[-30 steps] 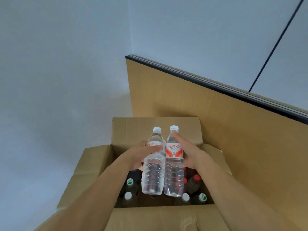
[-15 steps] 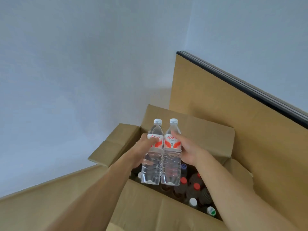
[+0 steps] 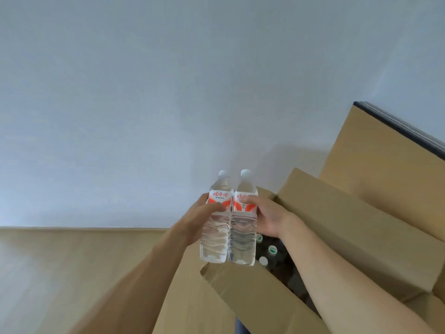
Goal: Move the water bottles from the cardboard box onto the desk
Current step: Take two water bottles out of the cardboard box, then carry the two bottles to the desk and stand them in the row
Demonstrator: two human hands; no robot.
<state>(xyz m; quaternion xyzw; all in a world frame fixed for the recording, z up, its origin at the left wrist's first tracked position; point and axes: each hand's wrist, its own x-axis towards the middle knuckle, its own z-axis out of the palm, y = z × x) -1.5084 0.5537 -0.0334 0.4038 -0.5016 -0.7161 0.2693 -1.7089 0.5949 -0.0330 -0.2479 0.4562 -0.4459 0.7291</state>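
Though held — bottles (image 3: 227,220) above box rim (image 3: 240,280)

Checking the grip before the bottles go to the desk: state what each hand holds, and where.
The left hand grips the left bottle around its label; the right hand grips the right bottle likewise. Both bottles are upright, side by side.

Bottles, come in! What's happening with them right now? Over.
Left hand grips one clear red-labelled plastic water bottle, right hand the other. Both upright, touching, above the open brown cardboard box. Wooden desk left, nothing blocking.
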